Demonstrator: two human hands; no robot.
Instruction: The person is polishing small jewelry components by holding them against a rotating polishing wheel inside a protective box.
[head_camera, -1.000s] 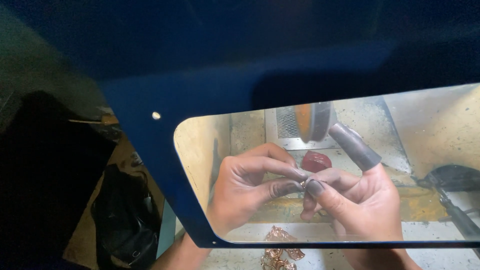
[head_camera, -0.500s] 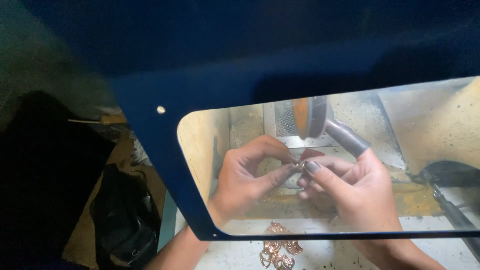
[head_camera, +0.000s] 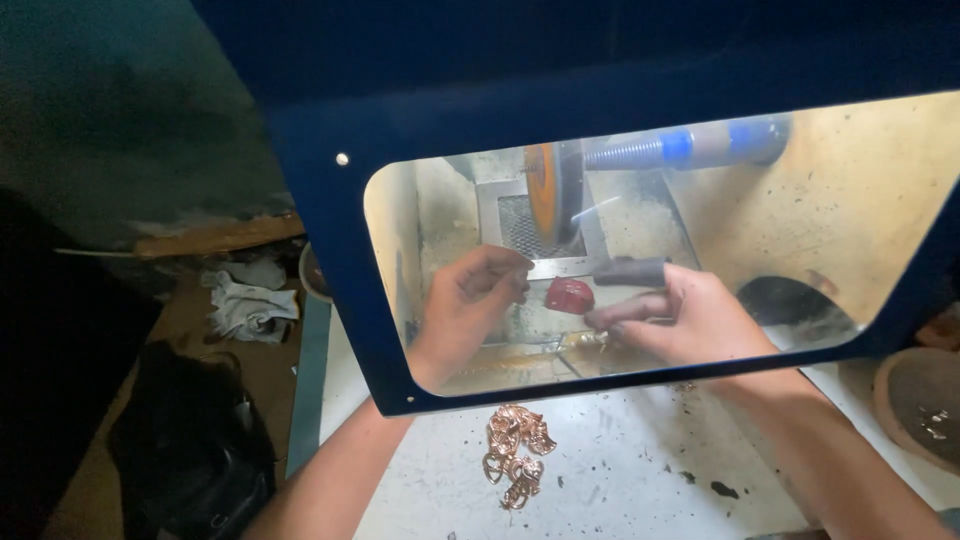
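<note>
A: So, centre frame, I see the blue shield (head_camera: 330, 250) over the orange polishing wheel (head_camera: 545, 195).

B: Hands?

A: Left hand (head_camera: 465, 310) half-curled, grip unclear; right hand (head_camera: 690, 320) pinches a small metal piece (head_camera: 590, 338). Next, I judge, calls for steady presentation to the wheel.

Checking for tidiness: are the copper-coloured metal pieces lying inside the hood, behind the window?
No, the copper-coloured metal pieces lie on the white surface outside, below the window frame.

hands (head_camera: 470, 310): 2 | polishing wheel (head_camera: 553, 192): 1 | red block (head_camera: 569, 294): 1 | jewellery heap (head_camera: 517, 452): 1
</note>
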